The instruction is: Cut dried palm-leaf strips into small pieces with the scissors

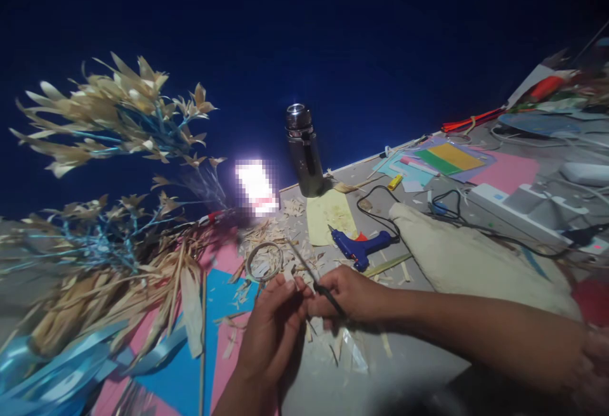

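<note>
My right hand (349, 292) is wrapped round the dark handle of a pair of scissors (304, 260), whose blades point up and away over the table. Close beside it, my left hand (273, 321) pinches a small pale piece of dried husk (289, 274) between thumb and fingers. The fingertips of both hands almost meet. Just beyond the left hand lies a roll of tape (248, 264) among husk scraps (288, 232). A blue glue gun (359, 248) rests past the right hand, its nozzle over a yellow sheet (328, 207).
A dark flask (303, 162) stands at the table's back edge near a bright, blurred-out screen (257, 186). Blue-stemmed husk flowers (143, 124) rise on the left above long husks (157, 276) and blue ribbon (71, 365). Right are a pale cloth bundle (466, 257), a power strip (514, 203) and cables.
</note>
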Demonstrator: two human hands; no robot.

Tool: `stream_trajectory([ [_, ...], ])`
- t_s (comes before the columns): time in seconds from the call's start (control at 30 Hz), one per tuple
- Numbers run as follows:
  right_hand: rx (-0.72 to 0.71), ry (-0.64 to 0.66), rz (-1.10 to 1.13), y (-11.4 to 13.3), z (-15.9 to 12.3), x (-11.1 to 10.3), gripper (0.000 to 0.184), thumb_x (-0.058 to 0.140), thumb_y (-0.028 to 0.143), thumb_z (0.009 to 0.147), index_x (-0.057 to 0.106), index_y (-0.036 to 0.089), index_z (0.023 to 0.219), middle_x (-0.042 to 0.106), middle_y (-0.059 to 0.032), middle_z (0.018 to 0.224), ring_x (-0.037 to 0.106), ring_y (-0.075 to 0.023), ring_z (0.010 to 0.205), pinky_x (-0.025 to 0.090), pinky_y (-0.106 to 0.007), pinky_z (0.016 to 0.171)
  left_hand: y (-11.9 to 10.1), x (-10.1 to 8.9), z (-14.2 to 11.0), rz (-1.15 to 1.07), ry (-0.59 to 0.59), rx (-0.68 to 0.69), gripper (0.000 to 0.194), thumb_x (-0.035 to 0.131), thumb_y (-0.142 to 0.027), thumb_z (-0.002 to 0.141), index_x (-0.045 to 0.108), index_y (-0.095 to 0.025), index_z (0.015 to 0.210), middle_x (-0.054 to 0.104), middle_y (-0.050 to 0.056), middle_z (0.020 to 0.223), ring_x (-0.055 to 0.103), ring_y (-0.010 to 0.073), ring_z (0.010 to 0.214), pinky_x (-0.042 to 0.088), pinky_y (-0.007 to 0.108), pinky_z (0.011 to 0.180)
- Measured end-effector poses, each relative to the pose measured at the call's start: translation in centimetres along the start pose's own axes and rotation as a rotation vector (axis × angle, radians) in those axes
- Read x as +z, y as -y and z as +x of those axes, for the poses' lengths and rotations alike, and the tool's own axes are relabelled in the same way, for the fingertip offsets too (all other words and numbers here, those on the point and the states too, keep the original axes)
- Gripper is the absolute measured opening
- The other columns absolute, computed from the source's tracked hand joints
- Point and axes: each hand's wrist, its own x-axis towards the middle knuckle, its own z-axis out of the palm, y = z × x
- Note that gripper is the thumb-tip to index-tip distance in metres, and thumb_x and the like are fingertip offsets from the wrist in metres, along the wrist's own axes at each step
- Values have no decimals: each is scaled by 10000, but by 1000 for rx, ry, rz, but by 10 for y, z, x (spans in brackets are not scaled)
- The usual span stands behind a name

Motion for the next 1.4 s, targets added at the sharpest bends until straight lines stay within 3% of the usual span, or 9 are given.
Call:
stream_trajectory([
  [0.13,-142,-117,229,5,3,-3,449,915,319,543,596,146,809,646,10,687,584,-110,600,440,-211,560,2,4,-7,172,66,14,209,795,-178,710,587,-166,714,653,3,595,594,122,546,492,226,558],
  [0.27,-167,-99,172,14,0,-10,469,915,236,516,628,139,874,631,18,744,561,-95,638,439,-199,582,5,3,-9,438,99,28,248,797,-233,704,558,-177,671,624,-4,512,545,119,462,398,217,485],
  [0.37,-157,-58,100,15,-4,-12,370,868,211,567,628,135,839,593,35,678,510,-76,561,403,-192,526,7,0,-9,588,152,38,246,797,-259,713,574,-167,661,639,15,539,556,128,487,386,233,503],
  [0.53,-226,-112,148,10,-6,-7,337,837,223,596,598,152,823,593,35,680,529,-90,556,431,-213,534,12,-2,-9,417,227,16,227,800,-286,743,602,-173,752,621,-1,607,547,126,556,386,251,564],
  [0.7,-245,-159,197,13,-5,-6,366,858,257,593,589,157,822,584,35,677,525,-91,551,412,-212,527,14,4,-10,309,212,-5,244,807,-282,755,596,-161,736,642,14,600,545,124,541,393,257,565],
  [0.93,-198,-3,121,21,-11,-13,332,842,220,606,609,146,831,614,19,686,556,-100,574,420,-207,535,15,1,-7,310,254,-34,277,822,-294,738,584,-162,681,603,-9,536,524,119,509,399,257,554],
  [1.1,-155,83,253,18,-13,-10,323,855,224,577,618,125,773,594,24,654,515,-72,537,409,-179,504,15,-6,-8,357,335,29,338,873,-290,673,565,-154,635,563,-30,536,480,84,488,351,207,505],
  [1.27,-183,101,465,15,-12,-4,346,848,232,582,573,147,774,611,10,647,599,-133,541,488,-242,523,10,2,-12,98,398,-22,345,881,-356,626,600,-161,673,622,6,677,556,128,580,441,257,574],
  [1.4,-217,83,488,12,-10,0,348,845,254,597,565,159,779,635,0,648,637,-166,541,520,-280,534,12,8,-14,106,346,-29,380,889,-415,633,660,-158,792,633,14,707,560,126,602,430,243,573],
])
